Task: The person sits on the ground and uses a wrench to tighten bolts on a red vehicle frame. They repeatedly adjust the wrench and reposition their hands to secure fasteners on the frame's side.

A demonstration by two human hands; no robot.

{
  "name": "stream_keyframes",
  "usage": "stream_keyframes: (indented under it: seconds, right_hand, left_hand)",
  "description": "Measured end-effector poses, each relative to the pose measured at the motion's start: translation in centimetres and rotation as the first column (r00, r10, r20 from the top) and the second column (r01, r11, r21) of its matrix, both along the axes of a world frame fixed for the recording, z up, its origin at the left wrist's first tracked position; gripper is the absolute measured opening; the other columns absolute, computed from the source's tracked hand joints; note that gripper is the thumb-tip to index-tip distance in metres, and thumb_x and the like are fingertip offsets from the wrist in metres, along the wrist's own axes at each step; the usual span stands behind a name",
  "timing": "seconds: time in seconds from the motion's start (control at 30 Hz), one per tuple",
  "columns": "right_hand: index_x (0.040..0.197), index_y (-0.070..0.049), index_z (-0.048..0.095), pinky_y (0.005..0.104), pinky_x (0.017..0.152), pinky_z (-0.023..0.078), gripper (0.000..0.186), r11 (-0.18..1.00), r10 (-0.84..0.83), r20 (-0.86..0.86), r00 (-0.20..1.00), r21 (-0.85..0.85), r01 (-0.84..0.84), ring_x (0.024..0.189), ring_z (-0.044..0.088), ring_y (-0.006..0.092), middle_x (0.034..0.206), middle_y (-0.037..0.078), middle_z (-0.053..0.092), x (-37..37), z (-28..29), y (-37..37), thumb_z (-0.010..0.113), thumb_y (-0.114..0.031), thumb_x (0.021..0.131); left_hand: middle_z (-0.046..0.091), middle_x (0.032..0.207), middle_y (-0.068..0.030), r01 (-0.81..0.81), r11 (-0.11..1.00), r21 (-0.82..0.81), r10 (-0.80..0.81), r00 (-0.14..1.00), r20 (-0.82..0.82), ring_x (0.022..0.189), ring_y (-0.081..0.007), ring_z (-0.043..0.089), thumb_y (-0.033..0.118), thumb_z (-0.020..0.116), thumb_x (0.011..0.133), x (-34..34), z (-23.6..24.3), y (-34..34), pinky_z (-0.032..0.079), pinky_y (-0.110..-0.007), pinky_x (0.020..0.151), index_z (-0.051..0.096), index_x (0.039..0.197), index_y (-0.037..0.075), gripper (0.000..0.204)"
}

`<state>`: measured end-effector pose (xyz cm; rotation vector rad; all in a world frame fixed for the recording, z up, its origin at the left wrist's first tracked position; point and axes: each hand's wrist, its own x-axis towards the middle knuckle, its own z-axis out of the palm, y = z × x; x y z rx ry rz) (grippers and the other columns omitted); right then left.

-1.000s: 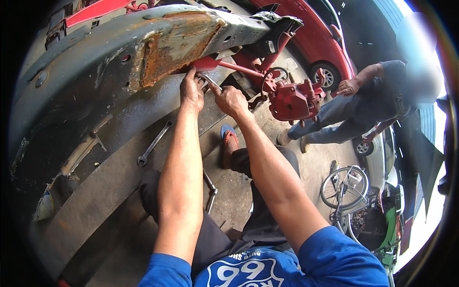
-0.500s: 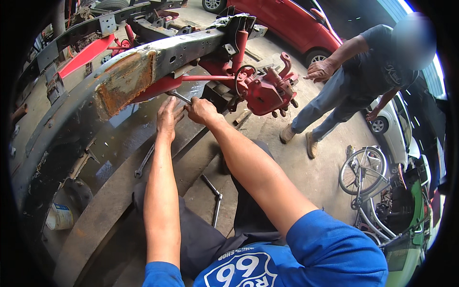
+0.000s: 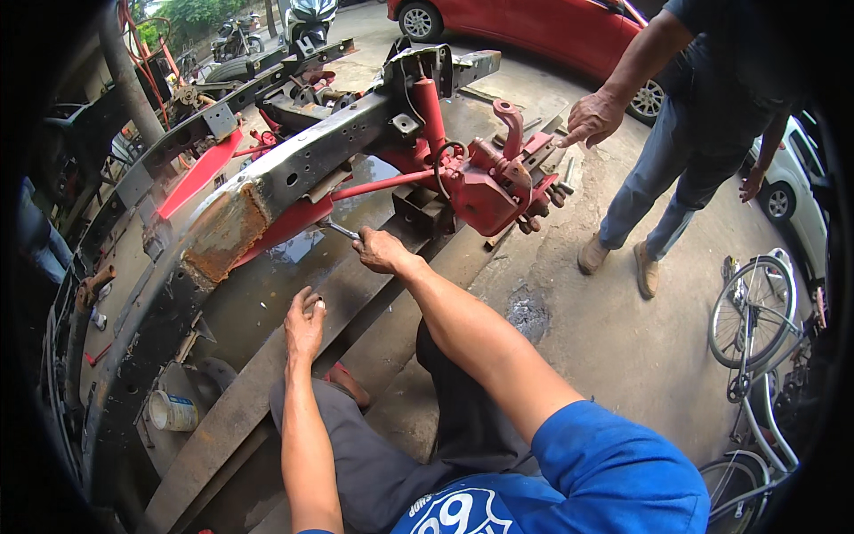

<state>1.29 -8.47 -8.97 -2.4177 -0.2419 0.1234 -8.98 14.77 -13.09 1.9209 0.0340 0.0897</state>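
My right hand (image 3: 384,252) is closed around the handle of a silver wrench (image 3: 338,229). The wrench's far end meets the underside of the red axle part (image 3: 294,222), below the black vehicle frame rail (image 3: 334,138); the fastener there is too small to make out. My left hand (image 3: 304,327) hovers above the grey steel beam (image 3: 253,378), away from the wrench. Its fingers are loosely bent and a little apart, with nothing plainly held. To the right of the wrench sits the red wheel hub and steering knuckle (image 3: 489,191).
Another person's hand (image 3: 594,117) points close to the knuckle; that person stands at the right. A white bucket (image 3: 173,411) is below the frame at left. A bicycle (image 3: 754,311) lies at the right, and a red car (image 3: 534,40) is parked behind. Wet floor shows beneath the axle.
My left hand has come away from the wrench, down toward me. My right hand still grips the wrench. The other person's pointing hand is nearer the knuckle, and the view has shifted.
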Motion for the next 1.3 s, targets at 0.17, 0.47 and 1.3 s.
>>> stream_keyframes:
  seconds: [0.17,0.47,1.3]
  right_hand:
    - [0.112,0.003,0.055,0.0557,0.089,0.049,0.034,0.994,-0.045,0.027,0.999,0.101,0.042,0.103,0.065,0.0489,0.102,0.033,0.067,-0.3,-0.6,0.2,0.051,-0.029,0.102]
    - [0.115,0.005,0.054,0.0545,0.093,0.050,0.032,0.971,-0.088,0.008,0.996,0.223,0.084,0.106,0.065,0.0482,0.106,0.032,0.068,-1.5,-0.6,0.0,0.052,-0.024,0.101]
    - [0.117,0.004,0.053,0.0547,0.091,0.053,0.041,0.995,-0.067,0.026,0.997,0.071,0.065,0.104,0.066,0.0495,0.106,0.034,0.067,-2.0,0.2,-0.5,0.055,-0.034,0.101]
  left_hand:
    - [0.064,0.130,-0.0211,-0.029,0.987,0.157,0.030,1.000,0.001,0.096,-0.0236,0.073,0.006,0.058,0.096,-2.6,0.1,-1.6,0.057,-0.032,0.083,0.048,0.142,-0.002,0.048]
    - [0.061,0.136,-0.0209,0.092,0.949,0.302,-0.060,0.992,-0.112,0.100,-0.0225,0.072,0.004,0.057,0.097,-11.2,2.8,-6.8,0.055,-0.032,0.091,0.043,0.147,0.000,0.052]
    - [0.065,0.131,-0.0160,0.233,0.906,0.353,-0.154,0.959,-0.236,0.093,-0.0231,0.072,0.007,0.066,0.090,-15.9,7.2,-4.4,0.057,-0.036,0.083,0.053,0.140,0.003,0.051]
